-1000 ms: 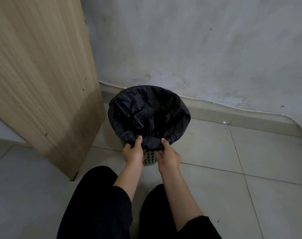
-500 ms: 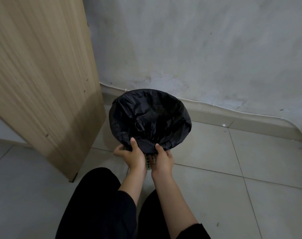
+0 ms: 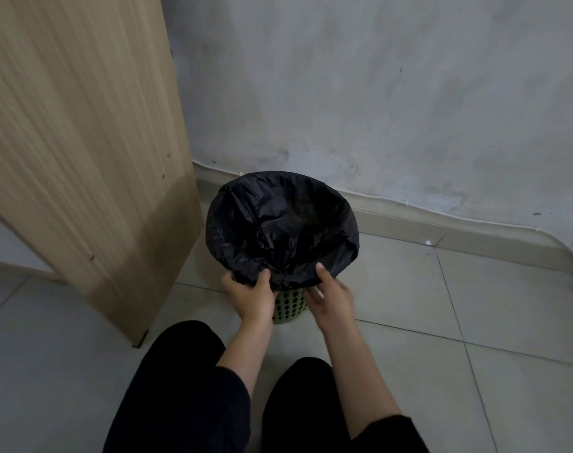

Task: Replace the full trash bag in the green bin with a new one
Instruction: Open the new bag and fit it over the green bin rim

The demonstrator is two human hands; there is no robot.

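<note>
Black bag point(image 3: 281, 223) edge over green bin point(image 3: 290, 305), left hand point(image 3: 254, 297) pinching, right hand point(image 3: 332, 297) loosely touching.

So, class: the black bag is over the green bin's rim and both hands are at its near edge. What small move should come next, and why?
Probably tug the near hem lower. The left hand grips the bag by its folded edge, the right hand lies beside it, and the overhang only just covers the rim of the bin.

Single head view, looking forward-down at floor point(image 3: 474, 371) near wall point(image 3: 376, 93).
</note>
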